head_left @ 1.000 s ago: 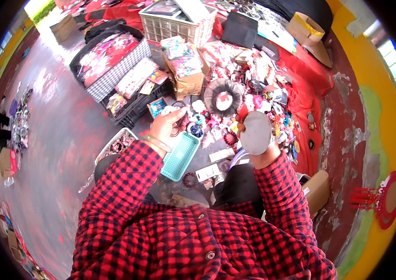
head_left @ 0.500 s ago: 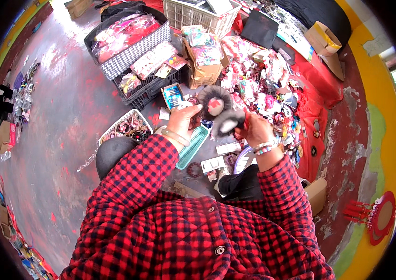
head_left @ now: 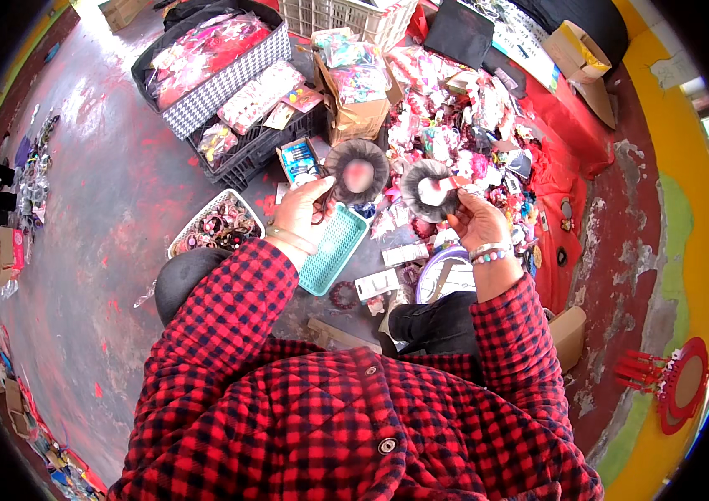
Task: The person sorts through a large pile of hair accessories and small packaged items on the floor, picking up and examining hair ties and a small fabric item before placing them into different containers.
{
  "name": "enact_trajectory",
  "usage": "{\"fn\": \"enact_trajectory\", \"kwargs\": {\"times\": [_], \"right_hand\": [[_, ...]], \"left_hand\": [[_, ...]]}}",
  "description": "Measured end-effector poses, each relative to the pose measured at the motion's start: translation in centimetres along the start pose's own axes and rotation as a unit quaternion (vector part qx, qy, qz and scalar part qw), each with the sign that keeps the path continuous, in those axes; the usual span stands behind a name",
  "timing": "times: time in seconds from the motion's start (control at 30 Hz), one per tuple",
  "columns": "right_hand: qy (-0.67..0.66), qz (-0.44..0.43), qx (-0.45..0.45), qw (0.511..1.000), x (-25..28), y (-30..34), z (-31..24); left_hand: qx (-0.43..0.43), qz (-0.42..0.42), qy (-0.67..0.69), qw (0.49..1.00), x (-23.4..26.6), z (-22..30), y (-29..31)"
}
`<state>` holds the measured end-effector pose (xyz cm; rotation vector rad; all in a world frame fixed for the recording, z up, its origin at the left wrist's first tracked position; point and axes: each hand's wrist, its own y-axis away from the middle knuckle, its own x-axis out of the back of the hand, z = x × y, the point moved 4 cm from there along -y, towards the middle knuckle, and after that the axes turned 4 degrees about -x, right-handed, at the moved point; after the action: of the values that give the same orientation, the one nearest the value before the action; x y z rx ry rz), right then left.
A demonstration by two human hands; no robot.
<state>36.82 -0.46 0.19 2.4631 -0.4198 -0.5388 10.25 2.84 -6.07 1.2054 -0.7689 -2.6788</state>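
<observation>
My left hand (head_left: 298, 213) is closed at the lower left edge of a round hair ornament (head_left: 376, 171) of ruffled, sheer black fabric with a blurred pinkish centre. To its right, my right hand (head_left: 481, 224) pinches a second black ruffled hair ornament (head_left: 412, 189) by its edge; this one has a whitish middle and a small red strip at its side. The two rounds are held apart, level with each other. Beneath them lies a mint-green plastic basket (head_left: 331, 248), partly hidden by my left hand. Exact fastenings on the ornaments cannot be made out.
A white basket of hair accessories (head_left: 229, 224) stands by my left knee. Ahead are a black crate (head_left: 242, 163), a cardboard box of packets (head_left: 360, 113) and a small blue-faced box (head_left: 299, 163). A heap of colourful accessories (head_left: 476, 125) spreads over red cloth (head_left: 584, 159).
The two ornaments, overlapping before, are now apart. My right hand has moved slightly right and turned its ornament to face up; my left hand has shifted left, and more of the green basket shows.
</observation>
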Motion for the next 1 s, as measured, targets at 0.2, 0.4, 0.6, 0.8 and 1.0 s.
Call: {"fn": "enact_trajectory", "kwargs": {"times": [0.2,0.4,0.6,0.8,1.0], "right_hand": [[0.375,0.086,-0.012,0.923,2.5,-3.4,1.2],[0.13,0.037,0.009,0.991,2.5,-4.6,2.1],[0.046,-0.005,0.053,0.998,1.8,-4.8,2.1],[0.014,-0.033,0.06,0.998,0.3,-3.7,1.6],[-0.01,-0.035,0.041,0.998,-1.0,-2.2,1.2]], "left_hand": [[-0.014,-0.008,0.0,1.0,0.4,-0.3,-0.2],[-0.012,-0.01,-0.004,1.0,0.3,0.2,0.0],[0.004,-0.028,0.014,1.0,0.4,0.2,-0.4],[0.01,-0.055,0.024,0.998,-0.4,0.0,-0.1],[0.072,-0.097,0.001,0.993,-0.7,-1.4,0.0]]}}
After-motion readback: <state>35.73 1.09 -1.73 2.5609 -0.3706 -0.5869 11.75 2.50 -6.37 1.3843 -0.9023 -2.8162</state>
